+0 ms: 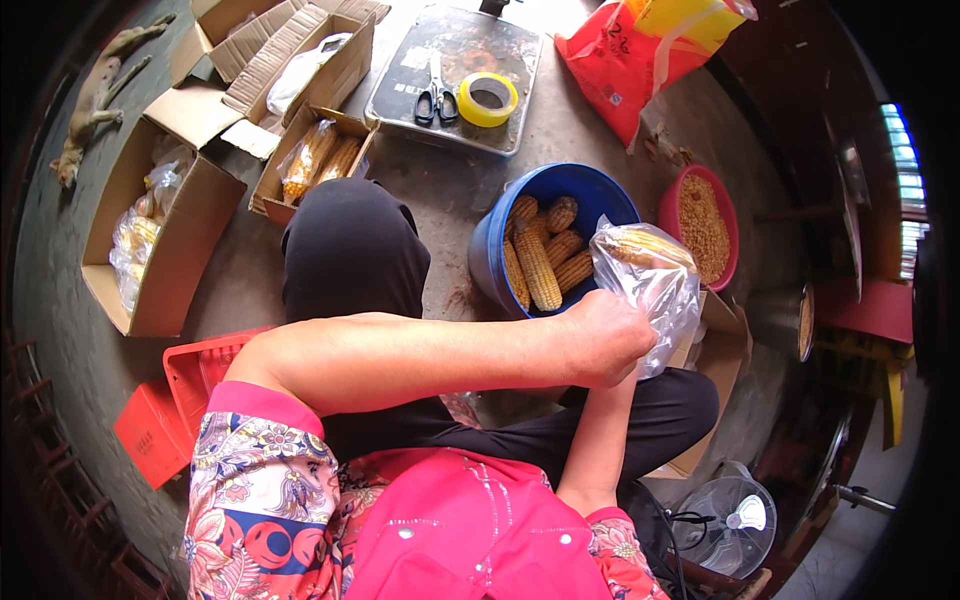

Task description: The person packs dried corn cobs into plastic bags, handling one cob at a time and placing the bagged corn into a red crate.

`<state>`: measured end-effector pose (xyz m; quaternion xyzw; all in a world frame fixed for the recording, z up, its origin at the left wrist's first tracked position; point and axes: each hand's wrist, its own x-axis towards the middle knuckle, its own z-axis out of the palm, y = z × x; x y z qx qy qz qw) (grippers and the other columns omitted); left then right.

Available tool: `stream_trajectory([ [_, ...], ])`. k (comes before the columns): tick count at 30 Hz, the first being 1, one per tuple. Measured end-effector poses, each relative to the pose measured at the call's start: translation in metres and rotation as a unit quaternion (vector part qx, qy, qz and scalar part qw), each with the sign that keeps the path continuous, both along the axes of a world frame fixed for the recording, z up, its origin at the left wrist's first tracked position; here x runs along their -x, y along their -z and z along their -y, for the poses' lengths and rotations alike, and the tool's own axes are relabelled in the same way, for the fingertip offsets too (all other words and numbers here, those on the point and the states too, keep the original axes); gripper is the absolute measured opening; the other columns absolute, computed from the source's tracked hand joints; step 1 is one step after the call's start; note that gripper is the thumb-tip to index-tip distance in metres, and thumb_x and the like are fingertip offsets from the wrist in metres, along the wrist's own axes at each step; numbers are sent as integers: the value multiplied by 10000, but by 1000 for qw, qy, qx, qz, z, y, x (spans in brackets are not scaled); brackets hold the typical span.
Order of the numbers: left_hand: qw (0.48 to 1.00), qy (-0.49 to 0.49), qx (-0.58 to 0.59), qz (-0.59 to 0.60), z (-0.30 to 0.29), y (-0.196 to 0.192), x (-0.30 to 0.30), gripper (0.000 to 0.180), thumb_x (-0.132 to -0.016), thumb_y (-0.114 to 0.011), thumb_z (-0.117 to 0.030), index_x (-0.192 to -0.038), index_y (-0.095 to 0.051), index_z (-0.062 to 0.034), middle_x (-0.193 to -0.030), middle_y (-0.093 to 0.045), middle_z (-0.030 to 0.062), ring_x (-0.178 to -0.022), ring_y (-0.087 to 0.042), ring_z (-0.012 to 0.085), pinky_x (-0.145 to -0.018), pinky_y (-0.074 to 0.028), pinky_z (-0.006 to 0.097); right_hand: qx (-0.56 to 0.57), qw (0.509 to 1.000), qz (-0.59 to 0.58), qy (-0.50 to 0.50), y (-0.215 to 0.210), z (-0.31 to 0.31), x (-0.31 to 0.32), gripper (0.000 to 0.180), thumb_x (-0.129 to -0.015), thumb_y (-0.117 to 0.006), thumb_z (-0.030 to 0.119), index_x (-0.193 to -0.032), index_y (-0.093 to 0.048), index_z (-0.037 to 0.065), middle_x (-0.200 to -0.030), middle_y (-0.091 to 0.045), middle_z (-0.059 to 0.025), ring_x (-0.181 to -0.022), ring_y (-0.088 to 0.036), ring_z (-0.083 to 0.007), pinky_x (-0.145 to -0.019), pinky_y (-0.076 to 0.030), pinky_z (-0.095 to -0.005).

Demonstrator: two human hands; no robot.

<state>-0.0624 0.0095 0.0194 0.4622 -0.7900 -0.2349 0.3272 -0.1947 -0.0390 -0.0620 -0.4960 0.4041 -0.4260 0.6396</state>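
My left arm reaches across my body to the right, and its hand (612, 335) is closed on the gathered edge of a clear plastic bag (675, 335). An ear of corn (645, 246) lies at the bag's far end. My right hand (660, 292) is partly hidden behind the left one and blurred by the plastic; it appears closed around the bagged corn. Just beyond my hands stands a blue bucket (484, 245) with several bare ears of corn (537, 268) in it. To its right is a pink basin (671, 205) of loose kernels (702, 232).
Cardboard boxes (200, 250) at the left hold bagged corn. Scissors (436, 100) and yellow tape (487, 99) lie on a flat scale (400, 60). There is a red sack (640, 60) at far right, a fan (735, 520) at near right, red crates (160, 425) at left, and an animal (95, 100) lying far left.
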Motion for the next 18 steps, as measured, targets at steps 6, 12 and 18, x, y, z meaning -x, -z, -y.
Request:
stream_trajectory([
  [6, 991, -23, 41, -129, 2, 0, -3, 126, -749, -591, -150, -720, -530, -43, -709, -578, 129, -719, -602, 328, -588, -472, 425, 5, 999, -31, -24, 3, -2, -7, 365, -879, -522, 250, -1143, -497, -1, -1070, -553, -110, -1010, -513, -201, -867, -417, -334],
  [12, 942, -85, -70, -316, 11, 3, -14, 199, -842, -574, -151, -706, -505, -23, -638, -496, 191, -561, -468, 331, -544, -413, 379, 22, 997, -51, -57, -6, 23, -5, 339, -892, -495, 248, -1117, -509, -5, -1030, -563, -109, -983, -520, -195, -841, -423, -326],
  [18, 875, -151, -118, -445, 33, 5, -27, 294, -920, -477, -173, -693, -526, 7, -602, -544, 46, -586, -507, 95, -553, -435, 283, 77, 969, -162, -172, -14, 25, 2, 319, -904, -468, 246, -1091, -521, -8, -989, -574, -108, -956, -527, -189, -815, -429, -318],
])
